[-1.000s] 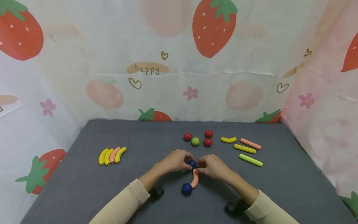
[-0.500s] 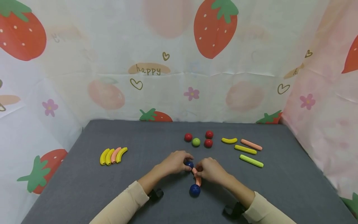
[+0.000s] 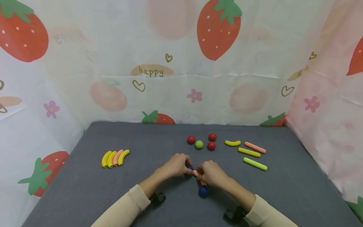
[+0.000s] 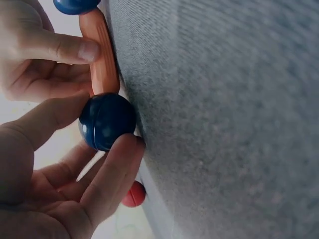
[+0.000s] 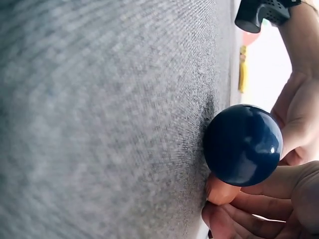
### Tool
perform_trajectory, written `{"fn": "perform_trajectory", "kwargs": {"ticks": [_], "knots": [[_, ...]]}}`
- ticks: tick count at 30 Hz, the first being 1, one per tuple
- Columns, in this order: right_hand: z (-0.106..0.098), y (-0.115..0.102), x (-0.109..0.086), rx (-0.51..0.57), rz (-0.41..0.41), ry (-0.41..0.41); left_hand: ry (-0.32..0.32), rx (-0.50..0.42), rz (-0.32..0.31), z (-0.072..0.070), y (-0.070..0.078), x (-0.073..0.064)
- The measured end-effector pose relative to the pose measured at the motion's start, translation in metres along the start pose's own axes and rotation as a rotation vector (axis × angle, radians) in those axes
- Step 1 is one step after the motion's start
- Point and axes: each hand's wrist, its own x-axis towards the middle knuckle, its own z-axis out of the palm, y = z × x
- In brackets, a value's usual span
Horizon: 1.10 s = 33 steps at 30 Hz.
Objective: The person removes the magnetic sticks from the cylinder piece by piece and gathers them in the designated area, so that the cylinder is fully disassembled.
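A salmon-pink curved stick (image 4: 105,69) has a blue ball at each end, low over the grey cloth. My left hand (image 3: 176,165) pinches the far blue ball (image 4: 113,122) between thumb and fingers; in the head view those fingers partly cover it. On the stick's middle, my right hand (image 3: 213,173) holds with thumb and fingers, hiding part of it from above. The near blue ball (image 3: 203,191) sits at the stick's other end, large in the right wrist view, where no finger grips it.
Beyond the hands lie several red balls (image 3: 211,146) and a green ball (image 3: 199,144). Yellow and pink curved sticks (image 3: 110,159) stand side by side at the left. At the right are a yellow curved stick (image 3: 232,143) and straight pink, yellow and green sticks (image 3: 255,164).
The near blue ball has swung to the right, while the far one has shifted left with my left hand. My right fingers have come onto the pink stick's middle.
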Motion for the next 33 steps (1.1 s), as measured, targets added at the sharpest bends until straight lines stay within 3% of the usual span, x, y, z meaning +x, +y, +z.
{"fn": "perform_trajectory", "kwargs": {"ticks": [5,9,13,17,24,33], "knots": [[0.001,0.000,0.000,-0.003,-0.014,0.003,0.017,-0.012,-0.047,0.001,0.001,0.000],[0.002,0.000,0.001,0.008,0.019,-0.001,0.078,0.022,-0.082,-0.001,-0.002,0.000],[0.001,-0.001,0.002,0.027,0.080,-0.009,0.150,0.048,-0.103,-0.007,-0.010,0.001],[0.002,-0.001,0.002,0.018,0.099,-0.016,0.175,0.003,-0.108,-0.014,-0.024,0.004],[0.003,0.001,0.002,0.039,0.073,-0.051,0.216,-0.079,-0.144,-0.025,-0.046,0.019],[0.002,0.002,0.003,0.054,0.060,-0.055,0.270,-0.135,-0.159,-0.035,-0.047,0.041]]}}
